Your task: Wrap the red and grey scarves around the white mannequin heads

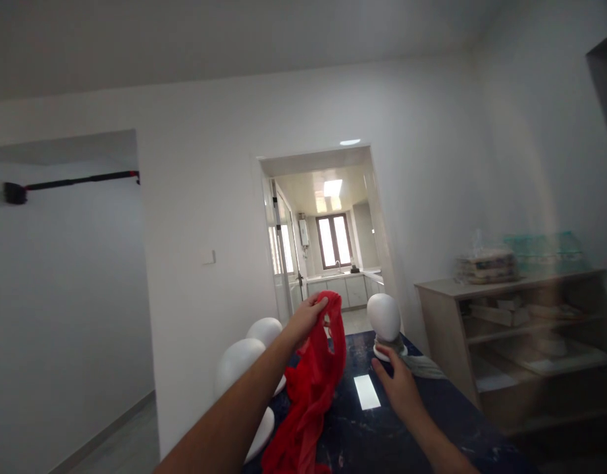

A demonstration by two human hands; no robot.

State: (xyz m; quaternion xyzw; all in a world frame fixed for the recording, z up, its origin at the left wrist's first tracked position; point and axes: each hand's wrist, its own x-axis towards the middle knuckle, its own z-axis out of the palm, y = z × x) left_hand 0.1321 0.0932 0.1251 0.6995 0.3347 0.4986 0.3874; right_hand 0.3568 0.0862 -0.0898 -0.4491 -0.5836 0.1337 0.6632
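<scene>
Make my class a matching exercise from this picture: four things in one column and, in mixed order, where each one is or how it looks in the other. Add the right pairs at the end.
Column one
1. red scarf
2. grey scarf
3. tabletop
4. open shelf unit

Column two
A. dark blue, with pale streaks
B. at the neck of the white mannequin head on the right, one end trailing
C. at the right of the view, with items on top
D. held up by the left hand

Right pairs
1-D, 2-B, 3-A, 4-C
</scene>
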